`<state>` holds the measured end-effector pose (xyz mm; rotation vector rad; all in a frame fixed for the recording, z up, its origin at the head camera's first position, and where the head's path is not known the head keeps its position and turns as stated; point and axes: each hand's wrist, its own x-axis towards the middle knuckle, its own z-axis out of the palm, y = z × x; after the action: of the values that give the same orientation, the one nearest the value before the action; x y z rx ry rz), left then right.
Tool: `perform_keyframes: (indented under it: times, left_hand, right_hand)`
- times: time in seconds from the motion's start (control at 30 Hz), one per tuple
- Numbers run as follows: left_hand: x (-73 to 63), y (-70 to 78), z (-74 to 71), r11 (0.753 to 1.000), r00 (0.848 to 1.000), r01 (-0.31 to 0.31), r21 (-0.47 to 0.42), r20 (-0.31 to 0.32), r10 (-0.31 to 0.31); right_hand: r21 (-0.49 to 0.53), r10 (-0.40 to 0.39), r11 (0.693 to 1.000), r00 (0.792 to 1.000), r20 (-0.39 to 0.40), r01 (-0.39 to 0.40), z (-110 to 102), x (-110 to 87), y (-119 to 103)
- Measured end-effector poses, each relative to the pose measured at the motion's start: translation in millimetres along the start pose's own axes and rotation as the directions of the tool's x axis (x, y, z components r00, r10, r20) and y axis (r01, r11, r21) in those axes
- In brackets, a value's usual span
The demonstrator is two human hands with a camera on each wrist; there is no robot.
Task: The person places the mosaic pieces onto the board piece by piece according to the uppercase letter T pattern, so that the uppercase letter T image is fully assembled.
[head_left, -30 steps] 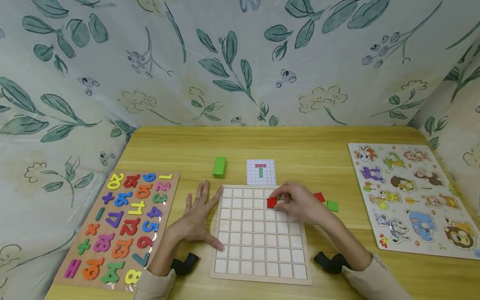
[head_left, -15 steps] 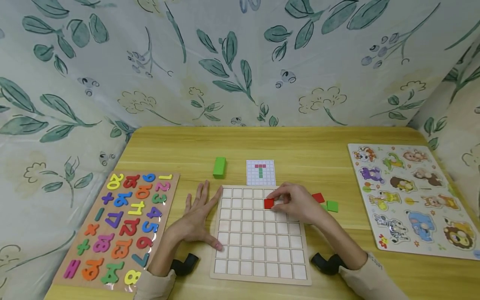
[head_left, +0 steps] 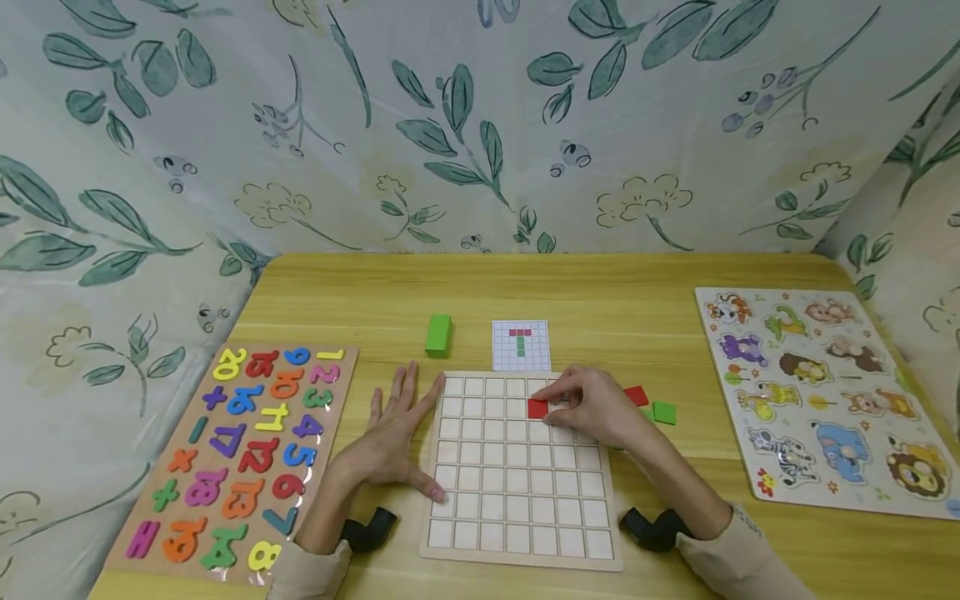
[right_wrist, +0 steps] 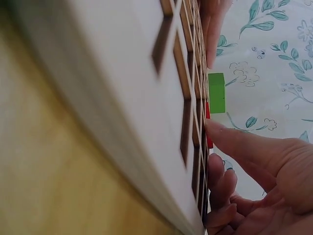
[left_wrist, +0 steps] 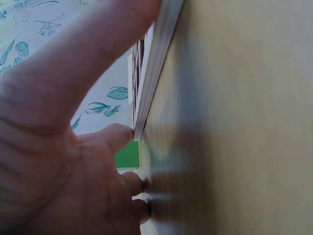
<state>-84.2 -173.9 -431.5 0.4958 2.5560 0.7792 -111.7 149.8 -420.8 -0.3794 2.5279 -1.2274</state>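
My right hand [head_left: 588, 408] holds thumb and fingertips at a red square tile [head_left: 537, 408], which lies in a cell of the wooden grid board [head_left: 521, 562]. That cell is in the second row from the far edge, just right of the middle. In the right wrist view, the thumb [right_wrist: 230, 137] presses close against the red tile. My left hand [head_left: 393, 442] spreads its fingers at the board's left side; index fingertip and thumb touch its frame. The left wrist view shows the board edge [left_wrist: 159, 63] under the thumb.
A pattern card [head_left: 521, 358] with a red and green T lies behind the board, near a green block [head_left: 438, 336]. Loose red [head_left: 636, 396] and green [head_left: 664, 412] tiles lie right. A number puzzle [head_left: 247, 467] and an animal puzzle [head_left: 817, 492] flank the board.
My right hand has shifted slightly left and toward me with the red tile, which now lies flat within its cell. The left hand stays put.
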Motion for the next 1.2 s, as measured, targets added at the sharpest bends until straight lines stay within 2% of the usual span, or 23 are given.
perform_keyframes:
  times: [0.27, 0.37, 0.5, 0.63, 0.8, 1.07, 1.2]
  left_hand:
    - [0.9, 1.1, 0.0, 1.0, 1.0, -0.003, -0.002, 0.001, 0.003]
    - [0.9, 1.6, -0.3, 1.0, 1.0, -0.004, -0.004, 0.001, 0.004]
    - [-0.2, 2.6, -0.8, 1.0, 1.0, -0.007, -0.001, 0.003, 0.007]
    - [-1.2, 2.9, -1.1, 1.0, 1.0, -0.005, 0.005, 0.001, 0.005]
    - [-2.1, 3.4, -1.7, 1.0, 1.0, -0.004, -0.001, -0.003, 0.004]
    - [-3.4, 3.3, -1.1, 1.0, 1.0, -0.014, -0.003, -0.008, 0.014]
    - [-3.4, 2.4, -0.8, 1.0, 1.0, -0.01, 0.0, -0.008, 0.01]
  right_hand:
    - [-0.015, -0.005, 1.0, 0.999, 0.035, 0.005, -4, -1.9, 0]
    - [-0.016, -0.021, 1.0, 1.0, 0.012, 0.021, -10, -5.2, 1]
    - [-0.028, -0.018, 0.999, 0.998, -0.059, 0.017, -25, -13.9, 6]
    - [-0.058, 0.002, 0.998, 0.993, -0.117, -0.008, -43, -25.9, 15]
    - [-0.086, 0.017, 0.996, 0.989, -0.144, -0.03, -60, -37.0, 31]
    - [-0.086, 0.09, 0.991, 0.982, -0.169, -0.105, -72, -43.7, 46]
    - [-0.077, 0.123, 0.988, 0.98, -0.156, -0.136, -75, -44.3, 49]
